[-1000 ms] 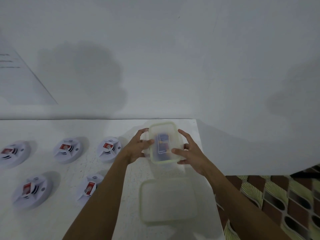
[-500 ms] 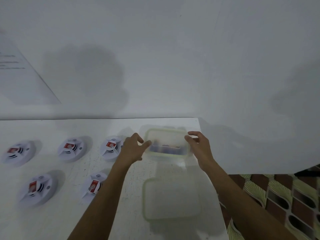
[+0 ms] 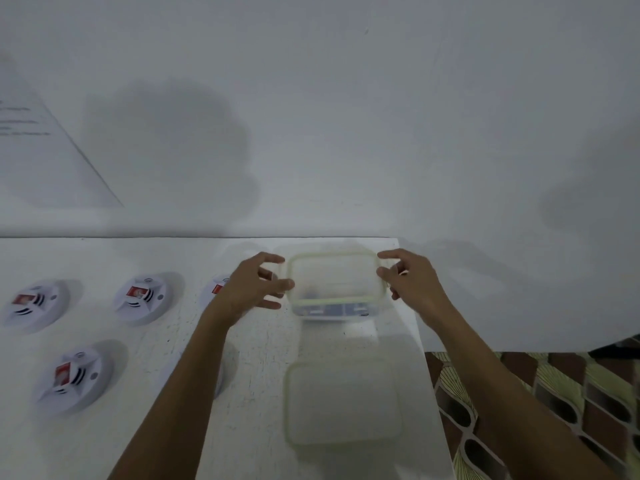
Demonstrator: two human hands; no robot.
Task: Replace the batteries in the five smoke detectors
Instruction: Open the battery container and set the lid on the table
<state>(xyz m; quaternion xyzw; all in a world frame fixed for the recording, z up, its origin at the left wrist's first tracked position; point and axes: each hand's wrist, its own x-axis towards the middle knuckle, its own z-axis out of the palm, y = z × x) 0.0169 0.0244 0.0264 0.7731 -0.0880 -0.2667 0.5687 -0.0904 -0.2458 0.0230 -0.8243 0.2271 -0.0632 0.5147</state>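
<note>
A clear plastic container (image 3: 335, 271) with a green rim stands upright on the white table (image 3: 259, 427), near its far right corner. Dark blue batteries (image 3: 332, 310) show blurred through its front wall. My left hand (image 3: 254, 289) hovers at its left rim and my right hand (image 3: 408, 278) at its right rim, both with fingers spread. Whether the fingertips touch the rim is unclear. White round smoke detectors with red batteries lie at the left (image 3: 34, 303) (image 3: 142, 297) (image 3: 72, 375). A fourth detector (image 3: 216, 289) peeks out behind my left hand.
The container's lid (image 3: 341, 403) lies flat on the table in front of it. The table's right edge runs just past the lid, with patterned floor (image 3: 554, 393) beyond. A white wall rises behind, with a paper sheet (image 3: 34, 150) at the far left.
The container was held tilted up in both hands, then lowered and set upright on the table. Both hands have since loosened and their fingers have spread off its sides.
</note>
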